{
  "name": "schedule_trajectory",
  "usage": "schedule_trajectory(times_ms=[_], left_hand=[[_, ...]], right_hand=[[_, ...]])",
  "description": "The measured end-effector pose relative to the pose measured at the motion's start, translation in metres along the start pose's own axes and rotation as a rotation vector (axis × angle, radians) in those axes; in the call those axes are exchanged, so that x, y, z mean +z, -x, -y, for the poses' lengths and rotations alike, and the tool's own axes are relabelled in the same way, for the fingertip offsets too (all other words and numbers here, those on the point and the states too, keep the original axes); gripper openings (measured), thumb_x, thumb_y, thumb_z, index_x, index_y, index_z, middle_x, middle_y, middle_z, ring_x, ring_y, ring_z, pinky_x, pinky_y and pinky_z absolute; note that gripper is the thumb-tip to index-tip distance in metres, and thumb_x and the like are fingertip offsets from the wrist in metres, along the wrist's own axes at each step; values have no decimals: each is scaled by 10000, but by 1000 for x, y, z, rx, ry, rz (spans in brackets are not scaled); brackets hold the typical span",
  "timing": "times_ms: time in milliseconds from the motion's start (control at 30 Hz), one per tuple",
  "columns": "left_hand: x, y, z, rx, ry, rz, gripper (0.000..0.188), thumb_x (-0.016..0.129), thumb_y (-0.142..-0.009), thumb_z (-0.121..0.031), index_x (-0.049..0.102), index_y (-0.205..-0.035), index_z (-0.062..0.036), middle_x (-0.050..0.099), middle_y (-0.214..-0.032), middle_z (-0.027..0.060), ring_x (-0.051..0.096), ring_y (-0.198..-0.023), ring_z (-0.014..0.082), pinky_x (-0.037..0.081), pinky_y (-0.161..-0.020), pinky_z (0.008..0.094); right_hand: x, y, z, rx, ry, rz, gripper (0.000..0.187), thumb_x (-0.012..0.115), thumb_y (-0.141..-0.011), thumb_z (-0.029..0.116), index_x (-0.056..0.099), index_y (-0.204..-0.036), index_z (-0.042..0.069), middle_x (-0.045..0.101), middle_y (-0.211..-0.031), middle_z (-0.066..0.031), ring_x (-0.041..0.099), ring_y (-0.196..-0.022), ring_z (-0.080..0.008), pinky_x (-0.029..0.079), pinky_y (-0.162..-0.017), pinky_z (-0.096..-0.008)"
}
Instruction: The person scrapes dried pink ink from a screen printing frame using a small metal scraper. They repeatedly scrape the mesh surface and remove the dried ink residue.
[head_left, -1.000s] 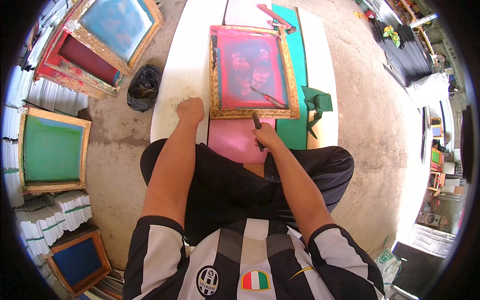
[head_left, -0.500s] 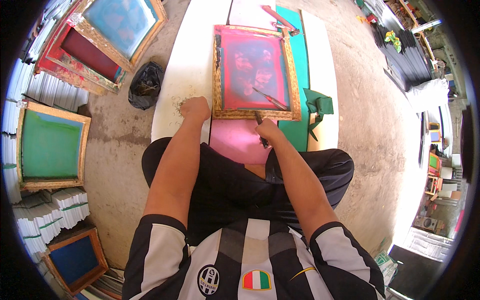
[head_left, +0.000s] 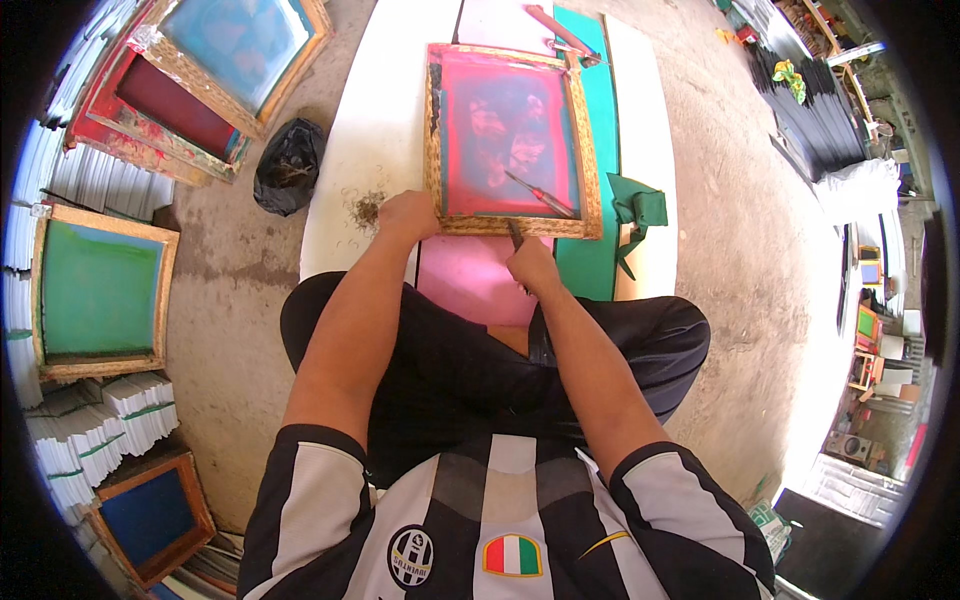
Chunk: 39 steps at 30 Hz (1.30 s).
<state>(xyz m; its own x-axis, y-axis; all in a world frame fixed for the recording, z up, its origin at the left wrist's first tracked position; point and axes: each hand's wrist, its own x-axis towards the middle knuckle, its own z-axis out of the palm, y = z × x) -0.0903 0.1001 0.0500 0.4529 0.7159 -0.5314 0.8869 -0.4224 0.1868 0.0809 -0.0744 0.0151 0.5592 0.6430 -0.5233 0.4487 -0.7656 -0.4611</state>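
The wooden frame (head_left: 470,227) with the pink screen lies at 12 o'clock from the person, with a red-handled screwdriver (head_left: 547,198) on it toward 5 o'clock. The left hand (head_left: 408,215) is curled up by the frame's 7 o'clock corner, but I can't tell if it pinches anything. The right hand (head_left: 533,266), near 6 o'clock, is wrapped around a dark tool (head_left: 515,234).
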Motion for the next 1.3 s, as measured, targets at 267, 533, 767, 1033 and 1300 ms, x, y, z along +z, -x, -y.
schedule_trajectory(times_ms=[267, 533, 767, 1033, 1300], left_hand=[[5, -3, 4, 7, 24, -20, 283, 640, -808, -137, 742, -1060, -61, 719, -1136, 173, 697, -1073, 323, 578, -840, 438], [-2, 11, -10, 97, -41, -145, 233, 626, -829, -171, 732, -1012, -75, 724, -1035, 165, 695, -1019, 335, 563, -835, 458], [26, 14, -30, 679, -104, -292, 163, 633, -828, -211, 727, -903, -100, 709, -890, 119, 690, -889, 344, 550, -767, 509], [22, 12, -24, 599, -281, -272, 152, 632, -801, -144, 732, -873, -56, 721, -835, 174, 719, -827, 348, 572, -708, 480], [0, 5, 16, -3, -99, -186, 206, 615, -860, -91, 757, -1006, -64, 738, -1061, 174, 725, -994, 335, 590, -790, 447]], right_hand=[[18, -15, -25, -41, -257, 48, 126, 559, -794, 22, 585, -910, -21, 620, -621, -153, 615, -454, -251, 484, -404, -384], [22, 4, -27, -47, -734, 216, 126, 607, -791, 22, 564, -907, -5, 597, -653, -105, 600, -517, -222, 508, -465, -376], [28, 32, 1, -164, -660, 370, 185, 632, -833, 17, 564, -1004, -8, 611, -718, -108, 620, -545, -203, 520, -475, -345], [14, 42, 9, -78, -646, 513, 336, 620, -928, 206, 569, -1177, -14, 644, -756, -123, 643, -592, -223, 522, -533, -364], [-19, -2, -19, 35, -454, 408, 252, 592, -948, 222, 528, -1060, 5, 644, -792, -154, 673, -624, -249, 545, -519, -404]])
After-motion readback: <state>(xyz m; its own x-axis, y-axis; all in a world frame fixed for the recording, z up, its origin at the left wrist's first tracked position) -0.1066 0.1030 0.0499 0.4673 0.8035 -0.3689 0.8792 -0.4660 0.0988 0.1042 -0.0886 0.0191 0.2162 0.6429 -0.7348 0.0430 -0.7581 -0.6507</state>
